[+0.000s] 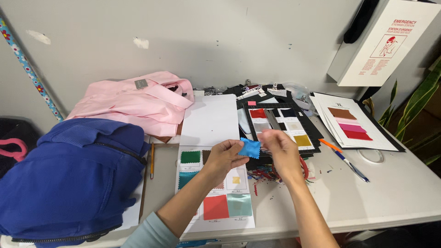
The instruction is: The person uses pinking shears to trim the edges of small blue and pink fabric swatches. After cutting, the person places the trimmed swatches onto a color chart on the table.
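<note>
Two hands are in view above the white table (395, 193), and one small blue fabric square (250, 148) with pinked, zigzag edges sits between them. The left hand (226, 157) is curled, thumb and forefinger pinched on the square's left edge; the right hand (281, 151) is also closed to a pinch, fingertips at the square's right edge, though whether it grips or merely touches cannot be told. The square is held in the air just above one white swatch card (216, 151), which lies flat on the table and carries about seven glued fabric patches, among them green, brown, teal, coral and a glossy pale mint. Right of that card lies one black swatch card (285, 126) with roughly six patches, red, navy, grey, cream and mustard. Further right is one stack of white sheets (351, 121) bearing four strips, brown to red. Two pens (344, 158) lie right of the black card, one pencil (152, 160) left of the white card. Left of the pencil are one soft blue jacket (69, 177) with a zip and one folded pink garment (138, 101).
</note>
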